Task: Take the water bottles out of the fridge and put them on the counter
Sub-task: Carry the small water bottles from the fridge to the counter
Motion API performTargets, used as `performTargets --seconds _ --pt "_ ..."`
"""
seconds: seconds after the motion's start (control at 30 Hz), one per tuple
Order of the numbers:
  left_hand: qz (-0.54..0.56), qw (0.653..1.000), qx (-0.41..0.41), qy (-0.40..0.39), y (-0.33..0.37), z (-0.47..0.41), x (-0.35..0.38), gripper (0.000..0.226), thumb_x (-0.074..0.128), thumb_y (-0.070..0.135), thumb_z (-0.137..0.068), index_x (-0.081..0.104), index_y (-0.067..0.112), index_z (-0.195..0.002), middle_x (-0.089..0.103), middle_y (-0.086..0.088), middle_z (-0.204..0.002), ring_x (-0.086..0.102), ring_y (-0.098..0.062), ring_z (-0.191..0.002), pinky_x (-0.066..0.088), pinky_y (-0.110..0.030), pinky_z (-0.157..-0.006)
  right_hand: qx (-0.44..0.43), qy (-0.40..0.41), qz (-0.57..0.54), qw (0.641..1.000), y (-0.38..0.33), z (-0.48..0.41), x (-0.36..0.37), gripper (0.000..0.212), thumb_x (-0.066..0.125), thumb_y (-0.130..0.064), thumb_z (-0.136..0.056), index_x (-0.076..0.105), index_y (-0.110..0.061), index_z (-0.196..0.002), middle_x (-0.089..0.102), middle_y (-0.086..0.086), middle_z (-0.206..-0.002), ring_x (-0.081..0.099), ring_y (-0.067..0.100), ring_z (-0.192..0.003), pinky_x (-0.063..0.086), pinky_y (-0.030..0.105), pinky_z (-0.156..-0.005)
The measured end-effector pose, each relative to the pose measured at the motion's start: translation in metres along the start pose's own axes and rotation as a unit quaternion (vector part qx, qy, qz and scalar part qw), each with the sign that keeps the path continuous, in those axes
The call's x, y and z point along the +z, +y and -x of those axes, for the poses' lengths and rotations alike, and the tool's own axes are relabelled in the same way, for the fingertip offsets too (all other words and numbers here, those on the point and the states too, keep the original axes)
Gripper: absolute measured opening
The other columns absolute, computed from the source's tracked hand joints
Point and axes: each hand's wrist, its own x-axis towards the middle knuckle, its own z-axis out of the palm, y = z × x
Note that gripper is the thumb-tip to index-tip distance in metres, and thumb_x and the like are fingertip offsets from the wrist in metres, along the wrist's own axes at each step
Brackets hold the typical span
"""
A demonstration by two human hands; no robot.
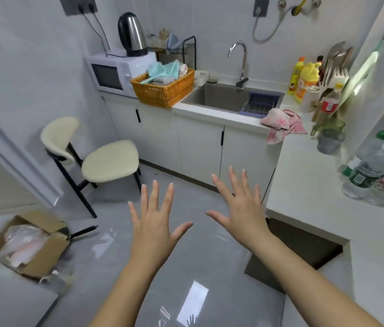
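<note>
- The left hand [155, 225] and right hand [241, 208] are hovering side by side over the glossy grey floor [186, 267], fingers spread wide, holding nothing.
- Clear plastic water bottles [368, 168] with green and red labels are standing clustered at the right edge of the white table [309, 185].

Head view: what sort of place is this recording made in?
Most likely a small home kitchen: a sink with a tap set in a white counter, a microwave with a kettle on top, and water bottles standing on the counter.
</note>
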Motion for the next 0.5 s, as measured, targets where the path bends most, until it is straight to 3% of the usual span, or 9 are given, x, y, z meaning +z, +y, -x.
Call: performTargets --seconds 0.23,0.5 --pt "-0.022 0.995 -0.092 0.028 -0.128 0.065 -0.049 0.088 0.021 0.079 -0.081 0.004 0.032 -0.154 0.008 -0.008 -0.162 -0.003 -0.029 -0.150 0.009 -0.061 -0.113 -0.111 0.006 -0.029 0.993 -0.147 -0.014 0.035 0.083 0.042 -0.069 -0.084 0.001 -0.046 -0.153 -0.006 0.004 -0.164 -0.011 0.032 -0.150 0.004 0.061 -0.115" --pt "-0.010 0.982 -0.179 0.055 -0.267 0.154 -0.109 0.090 0.022 0.080 -0.079 0.011 0.031 -0.155 0.007 -0.006 -0.163 -0.002 -0.029 -0.150 0.013 -0.061 -0.114 -0.203 0.007 -0.033 0.979 -0.333 0.003 0.067 0.083 0.038 -0.071 -0.082 0.002 -0.045 -0.152 0.000 0.004 -0.165 -0.005 0.033 -0.150 0.011 0.064 -0.115"
